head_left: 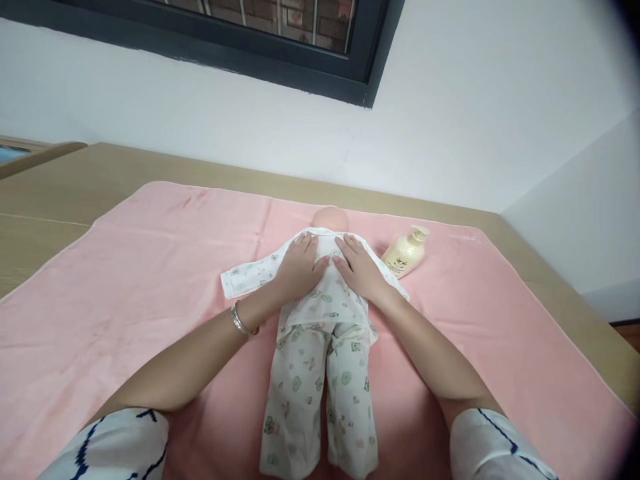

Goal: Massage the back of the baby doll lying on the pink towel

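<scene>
A baby doll (330,219) lies stretched out, its bald head at the far end. It wears a white patterned top (327,303) and matching trousers (299,400). My left hand (301,267) rests flat on the left part of the top near the shoulder, fingers stretched out. On the right part my right hand (360,270) lies flat in the same way. The two thumbs come close together at the middle of the top. Neither hand grips anything. A cream pump bottle (407,252) lies tilted beside the doll's right-hand sleeve. The doll's face cannot be seen.
Under the doll spreads a pink mat (200,227) with a few creases, laid on a wooden table (65,177). A white wall (440,120) with a dark-framed window (300,70) stands behind. At the far left is a wooden edge (55,152).
</scene>
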Demonstrator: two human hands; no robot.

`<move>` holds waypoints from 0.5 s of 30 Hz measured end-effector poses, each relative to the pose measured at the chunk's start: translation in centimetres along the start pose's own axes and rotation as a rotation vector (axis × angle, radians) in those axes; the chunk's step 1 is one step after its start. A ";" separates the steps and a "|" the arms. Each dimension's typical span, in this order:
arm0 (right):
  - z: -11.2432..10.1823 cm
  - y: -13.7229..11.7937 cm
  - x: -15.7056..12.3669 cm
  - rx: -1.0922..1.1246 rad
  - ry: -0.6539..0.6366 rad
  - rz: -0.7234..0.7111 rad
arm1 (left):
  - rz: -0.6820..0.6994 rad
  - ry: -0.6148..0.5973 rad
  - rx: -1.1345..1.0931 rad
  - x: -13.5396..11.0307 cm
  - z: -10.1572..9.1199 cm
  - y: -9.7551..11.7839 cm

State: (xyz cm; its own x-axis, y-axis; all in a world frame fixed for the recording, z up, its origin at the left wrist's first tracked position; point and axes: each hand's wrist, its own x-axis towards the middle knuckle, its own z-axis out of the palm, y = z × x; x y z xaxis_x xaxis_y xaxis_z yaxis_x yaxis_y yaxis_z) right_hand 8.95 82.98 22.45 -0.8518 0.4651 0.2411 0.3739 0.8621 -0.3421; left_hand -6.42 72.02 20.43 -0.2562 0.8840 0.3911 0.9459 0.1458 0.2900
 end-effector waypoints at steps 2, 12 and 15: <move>0.3 0.1 0.2 -0.018 0.015 0.005 | -0.008 -0.018 0.000 0.0 0.1 0.1; 0.4 -4.1 -3.1 -0.084 -0.042 -0.116 | 0.102 -0.078 0.190 -3.1 -2.9 4.1; 0.4 -2.2 -1.6 0.063 0.025 -0.028 | 0.009 0.018 0.059 -1.7 -1.7 2.9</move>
State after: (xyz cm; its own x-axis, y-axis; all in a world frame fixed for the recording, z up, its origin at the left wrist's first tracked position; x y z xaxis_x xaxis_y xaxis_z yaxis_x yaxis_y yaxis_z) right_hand 9.34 80.26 22.48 -0.8517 0.4467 0.2740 0.3256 0.8608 -0.3912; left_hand -3.57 70.25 22.07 -0.2503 0.8772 0.4096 0.9583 0.1642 0.2340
